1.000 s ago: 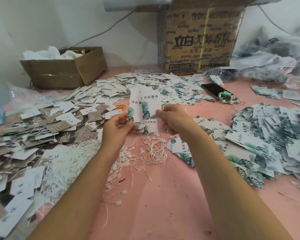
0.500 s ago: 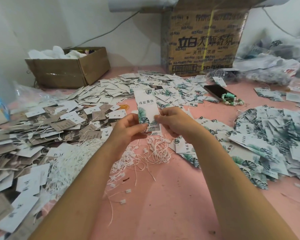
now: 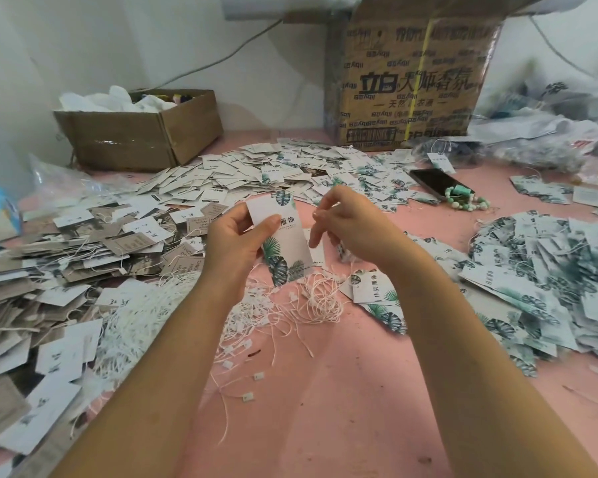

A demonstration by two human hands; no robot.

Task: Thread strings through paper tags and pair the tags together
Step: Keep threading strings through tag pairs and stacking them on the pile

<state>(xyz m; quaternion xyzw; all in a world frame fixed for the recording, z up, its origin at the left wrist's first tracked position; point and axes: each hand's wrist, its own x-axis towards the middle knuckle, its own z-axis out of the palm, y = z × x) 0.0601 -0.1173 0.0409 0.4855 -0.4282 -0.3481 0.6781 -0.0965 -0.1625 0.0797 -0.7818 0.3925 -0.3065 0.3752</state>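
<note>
1. A pink table fills most of the view.
2. A big box with dark print stands at the back of the table, by the wall.
3. A pile of leaf tags lies on the right side of the table.
4. A pile of grey and white tags lies on the left side.
5. A small brown box sits at the back left, with white stuff in it.
6. A heap of white strings lies near the left arm, and some loose ones spread out under the hands.
7. The left hand is up above the strings. Its thumb presses the front of a tag and its fingers curl round the back.
8. The right hand is just beside it. Its fingers are bent and the thumb and first finger come close together. I cannot tell if they pinch a string.
9. The tag is white with green leaves. It is held up in the air, tilted, between the two hands.
10. A black phone lies at the back right.
11. Green beads lie touching the phone.
</note>
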